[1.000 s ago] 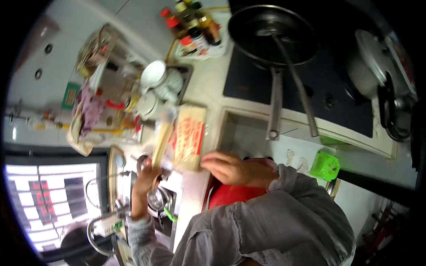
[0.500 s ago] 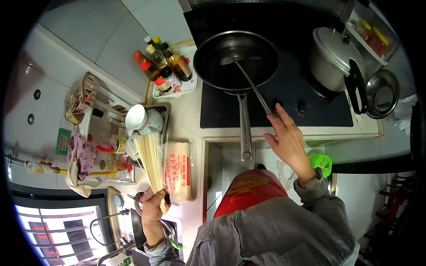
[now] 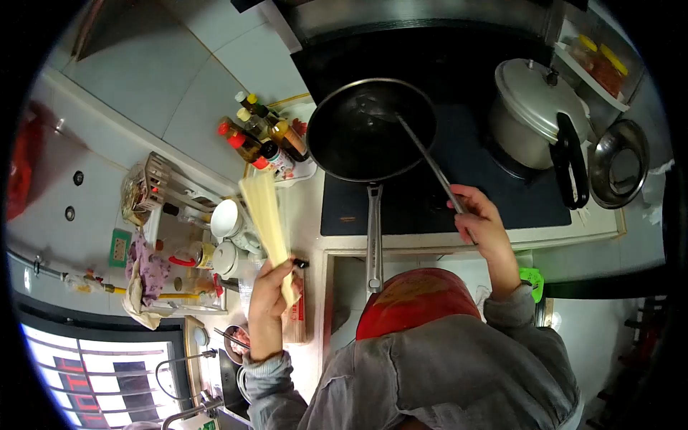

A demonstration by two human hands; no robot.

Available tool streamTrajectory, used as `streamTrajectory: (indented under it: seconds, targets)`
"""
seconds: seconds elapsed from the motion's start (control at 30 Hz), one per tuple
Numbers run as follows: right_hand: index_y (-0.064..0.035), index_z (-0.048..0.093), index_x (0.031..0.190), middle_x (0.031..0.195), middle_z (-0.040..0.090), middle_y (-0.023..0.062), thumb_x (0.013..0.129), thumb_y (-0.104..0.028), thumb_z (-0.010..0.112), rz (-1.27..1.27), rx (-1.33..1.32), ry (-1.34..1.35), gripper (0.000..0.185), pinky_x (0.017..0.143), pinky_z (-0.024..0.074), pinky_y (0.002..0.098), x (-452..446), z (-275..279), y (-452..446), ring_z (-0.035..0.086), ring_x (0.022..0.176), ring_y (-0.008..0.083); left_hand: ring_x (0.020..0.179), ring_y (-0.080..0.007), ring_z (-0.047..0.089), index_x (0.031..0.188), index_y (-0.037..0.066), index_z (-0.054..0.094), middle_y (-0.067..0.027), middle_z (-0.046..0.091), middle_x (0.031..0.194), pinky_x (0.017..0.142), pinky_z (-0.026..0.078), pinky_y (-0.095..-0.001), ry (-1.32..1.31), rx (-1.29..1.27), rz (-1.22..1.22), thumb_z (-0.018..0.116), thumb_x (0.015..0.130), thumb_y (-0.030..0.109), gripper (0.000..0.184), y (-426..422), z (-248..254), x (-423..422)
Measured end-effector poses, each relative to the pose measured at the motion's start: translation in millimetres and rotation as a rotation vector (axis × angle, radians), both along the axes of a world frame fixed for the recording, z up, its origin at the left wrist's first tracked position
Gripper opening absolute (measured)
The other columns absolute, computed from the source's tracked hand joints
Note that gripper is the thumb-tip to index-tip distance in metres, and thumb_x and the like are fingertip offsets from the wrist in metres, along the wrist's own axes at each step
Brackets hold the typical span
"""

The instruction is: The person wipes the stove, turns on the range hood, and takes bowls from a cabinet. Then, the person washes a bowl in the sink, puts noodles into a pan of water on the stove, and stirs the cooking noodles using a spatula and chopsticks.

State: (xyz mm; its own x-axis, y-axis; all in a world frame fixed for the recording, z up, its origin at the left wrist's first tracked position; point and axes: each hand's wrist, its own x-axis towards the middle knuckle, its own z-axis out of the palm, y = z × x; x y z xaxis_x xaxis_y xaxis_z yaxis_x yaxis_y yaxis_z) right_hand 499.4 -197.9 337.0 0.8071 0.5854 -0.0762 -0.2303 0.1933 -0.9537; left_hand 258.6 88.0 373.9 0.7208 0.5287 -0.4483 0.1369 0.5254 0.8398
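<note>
My left hand [image 3: 268, 290] is closed round a bundle of dry noodles [image 3: 264, 211], slightly blurred, which fans out upward above the counter. Behind that hand lies a printed noodle packet [image 3: 295, 315], partly covered. My right hand [image 3: 486, 228] grips the handle of a metal spatula [image 3: 430, 159]. The spatula's blade rests inside a dark wok [image 3: 321, 154] on the stove, and the wok's long metal handle [image 3: 374, 240] points toward me.
A pressure cooker [image 3: 527, 118] stands on the right of the black cooktop [image 3: 459, 179], beside a steel bowl [image 3: 618, 165]. Sauce bottles [image 3: 276, 136] sit on a tray to the left. White bowls [image 3: 226, 218] and a bowl of meat [image 3: 236, 340] are further left.
My right hand has closed on the spatula handle, and the blade has shifted right in the wok. The noodles have moved up and right, off the packet. The view has shifted too.
</note>
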Motion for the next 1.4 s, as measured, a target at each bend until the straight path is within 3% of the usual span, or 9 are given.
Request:
streamTrajectory:
  seconds: [0.2,0.3,0.4,0.5,0.67,0.93,1.07,1.17,1.4]
  targets:
    - [-0.0065,0.035,0.129,0.096,0.053,0.0123,0.069,0.008,0.047,0.028,0.098,0.102,0.062,0.038,0.0343,0.0212,6,1,-23,0.046,0.048,0.0111,0.046,-0.0159,0.054,0.098,0.003,0.056,-0.0044,0.057,0.074,0.041,0.044,-0.0256,-0.019,-0.031,-0.117,0.055,0.083,0.006,0.015,-7,-4,61]
    - [-0.0098,0.036,0.129,0.097,0.051,0.0090,0.072,0.007,0.047,0.106,0.125,0.092,0.060,0.049,0.0409,0.0219,13,0,-38,0.050,0.063,0.0109,0.050,-0.0167,0.056,0.098,0.003,0.056,-0.0034,0.058,0.076,0.047,0.051,-0.0277,0.004,-0.022,-0.161,0.057,0.082,0.006,0.016,-16,2,85]
    - [-0.0073,0.035,0.129,0.096,0.050,0.0113,0.069,0.008,0.047,0.065,0.146,0.094,0.063,0.040,0.0360,0.0214,16,-1,-42,0.046,0.049,0.0112,0.052,-0.0165,0.058,0.102,0.003,0.055,-0.0039,0.058,0.078,0.055,0.056,-0.0323,0.022,-0.002,-0.167,0.056,0.083,0.006,0.019,-21,3,108]
    - [-0.0081,0.035,0.129,0.096,0.048,0.0107,0.069,0.008,0.046,0.081,0.095,0.098,0.063,0.041,0.0367,0.0212,16,5,-47,0.046,0.050,0.0107,0.052,-0.0166,0.058,0.106,0.004,0.054,-0.0046,0.058,0.078,0.053,0.055,-0.0311,0.051,0.055,-0.246,0.056,0.082,0.005,0.024,-23,9,127]
    - [-0.0127,0.035,0.129,0.099,0.048,0.0066,0.072,0.008,0.048,0.206,0.070,0.102,0.061,0.050,0.0408,0.0198,29,10,-63,0.048,0.061,0.0081,0.041,-0.0126,0.041,0.105,0.005,0.054,-0.0027,0.052,0.072,0.037,0.036,-0.0225,0.066,0.023,-0.204,0.051,0.080,0.001,0.026,-19,9,163]
    - [-0.0097,0.035,0.128,0.100,0.047,0.0072,0.073,0.004,0.050,0.243,0.060,0.125,0.059,0.055,0.0424,0.0204,42,8,-74,0.048,0.064,0.0086,0.039,-0.0109,0.036,0.095,0.007,0.057,-0.0011,0.044,0.061,0.039,0.035,-0.0256,0.151,0.038,-0.125,0.052,0.078,0.010,0.018,9,10,217]
    - [-0.0106,0.035,0.129,0.101,0.047,0.0061,0.074,0.003,0.050,0.253,0.050,0.166,0.058,0.061,0.0421,0.0206,47,12,-83,0.048,0.070,0.0084,0.038,-0.0092,0.034,0.092,0.009,0.056,0.0021,0.047,0.073,0.038,0.034,-0.0251,0.189,0.065,-0.095,0.060,0.082,0.023,0.018,16,13,231]
    - [-0.0086,0.037,0.128,0.099,0.048,0.0083,0.071,0.007,0.048,0.213,0.034,0.062,0.060,0.055,0.0435,0.0190,48,9,-85,0.048,0.063,0.0071,0.037,-0.0091,0.033,0.092,0.008,0.054,-0.0007,0.049,0.068,0.036,0.029,-0.0232,0.182,0.199,-0.035,0.059,0.083,0.021,0.017,8,13,239]
    - [-0.0104,0.038,0.128,0.100,0.048,0.0078,0.071,0.008,0.048,0.229,0.026,0.092,0.060,0.060,0.0427,0.0191,50,7,-91,0.048,0.067,0.0071,0.044,-0.0158,0.050,0.098,0.006,0.055,-0.0048,0.052,0.066,0.038,0.042,-0.0292,0.235,0.138,-0.175,0.055,0.084,0.012,0.015,25,-3,251]
